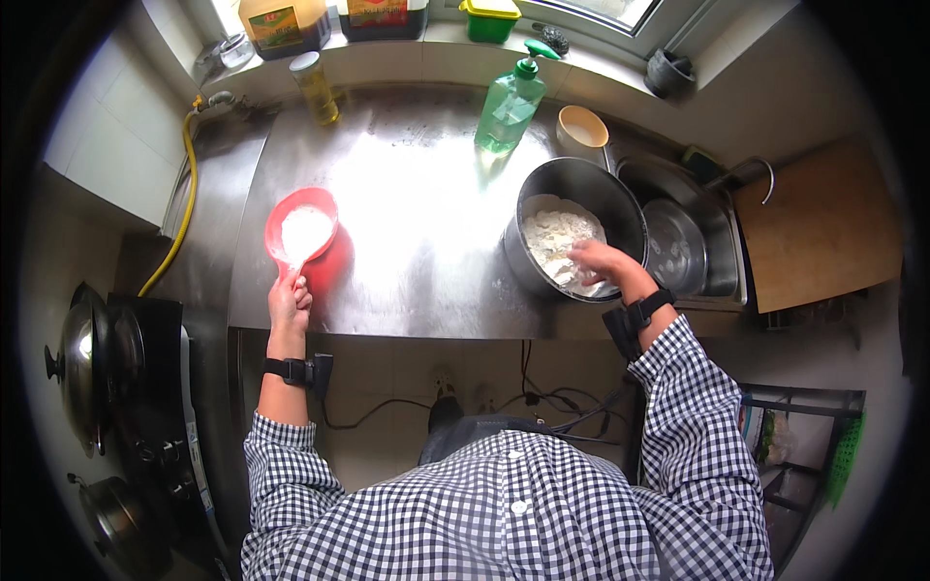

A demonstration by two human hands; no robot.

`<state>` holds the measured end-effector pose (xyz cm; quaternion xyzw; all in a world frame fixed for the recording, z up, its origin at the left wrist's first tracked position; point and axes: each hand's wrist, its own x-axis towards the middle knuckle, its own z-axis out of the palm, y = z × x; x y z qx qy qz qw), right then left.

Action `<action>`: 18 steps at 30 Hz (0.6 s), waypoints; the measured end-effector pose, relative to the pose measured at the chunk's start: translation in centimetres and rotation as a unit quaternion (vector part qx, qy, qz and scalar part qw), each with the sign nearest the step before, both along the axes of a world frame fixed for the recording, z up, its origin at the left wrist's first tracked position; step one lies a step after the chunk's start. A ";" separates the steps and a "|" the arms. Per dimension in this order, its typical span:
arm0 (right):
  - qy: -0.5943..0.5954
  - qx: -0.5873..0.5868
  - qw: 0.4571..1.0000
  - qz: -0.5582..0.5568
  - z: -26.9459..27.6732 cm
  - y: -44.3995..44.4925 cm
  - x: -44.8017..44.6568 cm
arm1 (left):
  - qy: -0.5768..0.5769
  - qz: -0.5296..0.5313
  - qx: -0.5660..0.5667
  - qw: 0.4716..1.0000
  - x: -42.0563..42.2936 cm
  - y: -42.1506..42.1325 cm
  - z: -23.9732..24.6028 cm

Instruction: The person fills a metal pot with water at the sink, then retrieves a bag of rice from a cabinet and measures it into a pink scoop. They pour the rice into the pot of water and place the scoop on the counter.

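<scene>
My left hand (292, 301) grips the handle of a red plastic scoop (331, 226) over the left part of the counter. White powder that looks like flour (306, 231) lies in its bowl. My right hand (604, 263) reaches into a deep dark metal pot (626, 203) at the counter's right, beside the sink. Clumpy flour (559, 232) covers the pot's bottom. The fingers of this hand are bent and touch or hover just over the flour; whether they pinch any is hidden.
Behind the pot are a green pump bottle (511, 109) and a small bowl (583, 126) of white stuff. A glass jar (317, 91) stands at the back left of the steel counter (407, 290). Right are a sink (730, 254) and a wooden board (821, 225); left, a stove (156, 378) with pots.
</scene>
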<state>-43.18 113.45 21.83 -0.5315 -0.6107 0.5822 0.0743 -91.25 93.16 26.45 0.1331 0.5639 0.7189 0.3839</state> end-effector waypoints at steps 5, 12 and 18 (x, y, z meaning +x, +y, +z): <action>0.145 0.034 0.988 -0.041 2.3 -2.5 0.0 | 0.052 -0.008 -0.021 0.998 -0.3 -1.7 1.5; 0.046 0.384 0.922 0.021 1.7 -2.8 -0.8 | 0.090 0.010 -0.074 0.993 1.9 -4.4 5.4; 0.024 0.371 0.923 -0.098 2.2 -3.2 0.4 | 0.264 0.056 -0.058 0.961 1.9 -5.1 6.1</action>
